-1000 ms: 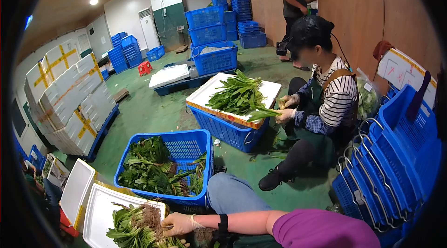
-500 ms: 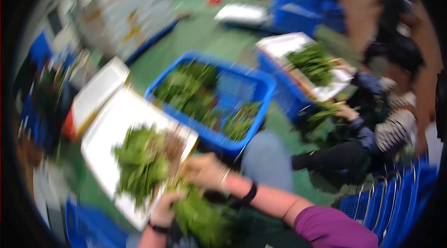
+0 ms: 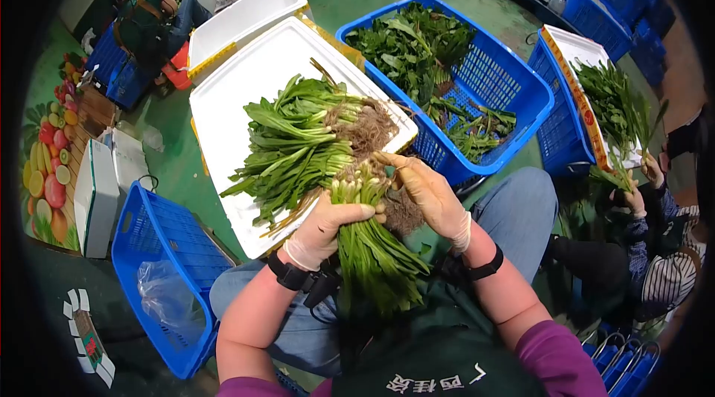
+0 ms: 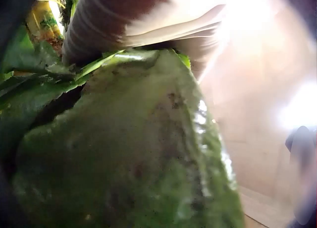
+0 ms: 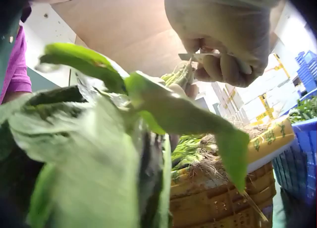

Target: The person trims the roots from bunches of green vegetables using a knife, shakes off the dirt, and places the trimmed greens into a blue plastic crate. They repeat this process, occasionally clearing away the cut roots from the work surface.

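Observation:
A bunch of leafy greens (image 3: 380,267) hangs over the lap, leaves toward the body. The left hand (image 3: 316,232) grips its pale stems, thumb across them; large leaves (image 4: 124,139) fill most of the left wrist view below that hand (image 4: 119,22). Beside the stem bases and brown roots (image 3: 402,212) is the right hand (image 3: 433,199). The right wrist view shows the right hand (image 5: 223,35) with curled fingers pinching a thin, flat piece (image 5: 193,55) near the stems. More rooted greens (image 3: 290,147) lie on the white foam surface (image 3: 223,110) in front.
A blue crate (image 3: 532,110) with greens stands front right. Farther right, a seated person (image 3: 670,270) handles greens at another foam surface (image 3: 588,51). An empty-looking blue crate (image 3: 164,229) holding a clear bag stands at left; people (image 3: 153,13) sit beyond.
The head view has swung left and down. The right hand was at greens on the foam earlier; now the left hand holds a bunch over the lap, with the right hand at its root end.

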{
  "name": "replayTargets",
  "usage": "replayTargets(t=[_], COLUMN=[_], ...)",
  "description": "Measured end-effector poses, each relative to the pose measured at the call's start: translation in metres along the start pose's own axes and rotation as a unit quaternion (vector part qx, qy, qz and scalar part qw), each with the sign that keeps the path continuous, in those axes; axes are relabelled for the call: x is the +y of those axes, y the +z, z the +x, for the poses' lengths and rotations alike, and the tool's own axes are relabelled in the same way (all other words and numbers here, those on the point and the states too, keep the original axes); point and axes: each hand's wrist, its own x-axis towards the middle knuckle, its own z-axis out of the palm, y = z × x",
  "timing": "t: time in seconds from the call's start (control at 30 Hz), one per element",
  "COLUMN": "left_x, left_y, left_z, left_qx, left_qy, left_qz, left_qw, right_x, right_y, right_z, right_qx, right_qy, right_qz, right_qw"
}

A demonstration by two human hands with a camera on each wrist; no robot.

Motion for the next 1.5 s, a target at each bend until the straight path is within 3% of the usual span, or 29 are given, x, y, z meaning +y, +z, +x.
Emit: replayTargets(t=[0.03, 0.07, 0.23, 0.33, 0.6, 0.73, 0.83, 0.93, 1.0, 1.07, 1.17, 1.27, 1.4, 1.5], left_x=[0.0, -0.002, -0.003, -0.003, -0.008, -0.021, -0.012, -0.006, -0.006, -0.016, -0.03, -0.041, -0.037, -0.043], left_y=[0.001, -0.002, 0.0, 0.006, -0.002, -0.011, -0.008, -0.007, -0.006, -0.004, 0.005, 0.005, 0.013, 0.011], left_z=[0.0, 0.002, 0.0, -0.003, -0.008, -0.007, -0.014, -0.01, -0.004, 0.001, 0.011, 0.017, 0.017, 0.021], left_qx=[-0.002, -0.003, 0.015, 0.022, -0.003, -0.021, -0.032, -0.041, -0.051, -0.051, -0.036, -0.029, 0.027, 0.022], left_qy=[0.005, 0.017, 0.025, 0.061, 0.026, 0.004, 0.002, -0.001, 0.0, -0.017, 0.043, 0.095, 0.091, 0.112], left_qz=[-0.005, 0.003, 0.058, 0.092, 0.061, 0.027, 0.018, 0.004, 0.104, 0.12, 0.191, 0.289, 0.405, 0.416], left_qw=[1.0, 1.0, 0.998, 0.994, 0.998, 0.999, 0.999, 0.999, 0.993, 0.991, 0.98, 0.952, 0.909, 0.902], right_x=[0.003, 0.001, -0.017, -0.011, -0.004, 0.023, 0.056, 0.04, 0.026, 0.012, -0.009, 0.002, 0.0, 0.012], right_y=[0.004, 0.01, 0.009, 0.008, 0.01, 0.006, -0.018, -0.02, -0.021, -0.016, -0.004, 0.007, -0.002, 0.002], right_z=[-0.002, -0.006, -0.012, -0.017, -0.025, -0.027, -0.024, -0.033, -0.038, -0.044, -0.047, -0.048, -0.049, -0.047], right_qx=[-0.001, -0.012, -0.022, -0.012, -0.021, -0.045, 0.019, 0.021, 0.005, 0.0, 0.04, 0.03, -0.031, -0.026], right_qy=[-0.07, 0.02, 0.061, 0.045, 0.002, 0.014, 0.015, 0.055, 0.094, 0.133, 0.079, 0.049, 0.117, 0.086], right_qz=[-0.034, 0.1, 0.104, 0.066, 0.097, 0.13, 0.053, 0.06, 0.125, 0.201, 0.151, 0.123, 0.068, 0.078], right_qw=[0.997, 0.995, 0.992, 0.997, 0.995, 0.99, 0.998, 0.996, 0.988, 0.971, 0.985, 0.991, 0.99, 0.993])
